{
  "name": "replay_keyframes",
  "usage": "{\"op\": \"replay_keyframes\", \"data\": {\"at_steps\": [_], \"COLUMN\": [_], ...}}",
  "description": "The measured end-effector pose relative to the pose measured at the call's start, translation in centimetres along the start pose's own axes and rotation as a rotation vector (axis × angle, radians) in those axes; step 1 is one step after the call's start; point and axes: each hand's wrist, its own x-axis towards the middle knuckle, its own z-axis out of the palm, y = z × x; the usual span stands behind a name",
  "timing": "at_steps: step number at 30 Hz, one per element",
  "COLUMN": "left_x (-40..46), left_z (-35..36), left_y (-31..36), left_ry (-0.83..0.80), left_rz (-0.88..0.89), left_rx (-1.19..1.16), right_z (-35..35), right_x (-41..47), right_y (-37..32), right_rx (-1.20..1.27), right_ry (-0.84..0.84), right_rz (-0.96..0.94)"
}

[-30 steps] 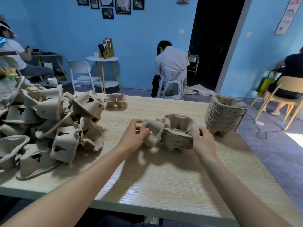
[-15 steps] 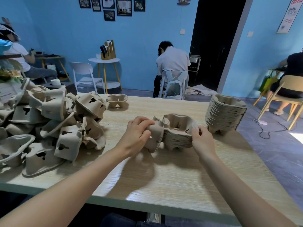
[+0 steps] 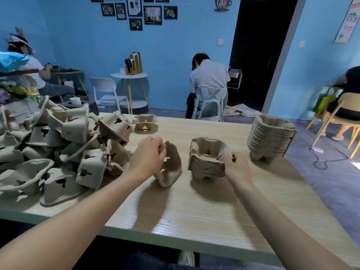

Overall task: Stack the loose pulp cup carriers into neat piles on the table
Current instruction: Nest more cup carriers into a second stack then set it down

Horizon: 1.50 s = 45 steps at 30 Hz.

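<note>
Two stacks (image 3: 206, 162) stand; left hand (image 3: 149, 155) grips one carrier (image 3: 171, 166), right hand (image 3: 236, 168) pinches the nearer stack.

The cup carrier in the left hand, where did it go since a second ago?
The left hand pulled its loose carrier leftward, away from the short stack; before, it was pressed against that stack's side. It still grips it, tilted on edge. The right hand still holds the short stack's right side. The tall stack, single carrier and jumbled heap have not moved.
</note>
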Motion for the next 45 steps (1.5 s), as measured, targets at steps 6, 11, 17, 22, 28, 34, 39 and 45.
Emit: {"op": "replay_keyframes", "data": {"at_steps": [6, 11, 17, 22, 28, 34, 39, 45], "left_x": [0.5, 1.1, 1.4, 1.4, 1.9, 1.4, -0.1, -1.3], "left_z": [-2.1, -3.2, -1.0, 0.7, 1.6, 2.6, 2.0, 0.2], "left_y": [0.0, 1.9, 5.2, 6.7, 6.8, 6.2, 4.2, 0.6], "left_ry": [0.21, 0.096, -0.096, -0.123, -0.09, -0.055, -0.018, 0.035], "left_rz": [-0.14, -0.289, -0.362, -0.365, -0.32, -0.243, -0.141, -0.107], "left_rx": [-0.412, -0.951, -1.13, -0.997, -0.7, -0.537, -0.469, -0.336], "right_z": [0.0, 0.0, -0.2, -0.5, -0.7, -0.9, -0.2, 1.4], "right_x": [0.0, 0.0, 0.0, 0.2, 0.1, 0.0, 0.0, -0.9], "right_y": [0.1, 0.2, 0.4, 0.8, 0.8, 0.5, 0.3, -0.9], "right_rx": [0.026, 0.038, 0.065, 0.106, 0.266, 0.247, 0.166, 0.141], "right_ry": [-0.006, -0.015, -0.031, -0.051, -0.037, -0.101, -0.084, -0.093], "right_rz": [0.009, -0.001, -0.022, 0.036, 0.099, 0.08, 0.081, 0.047]}}
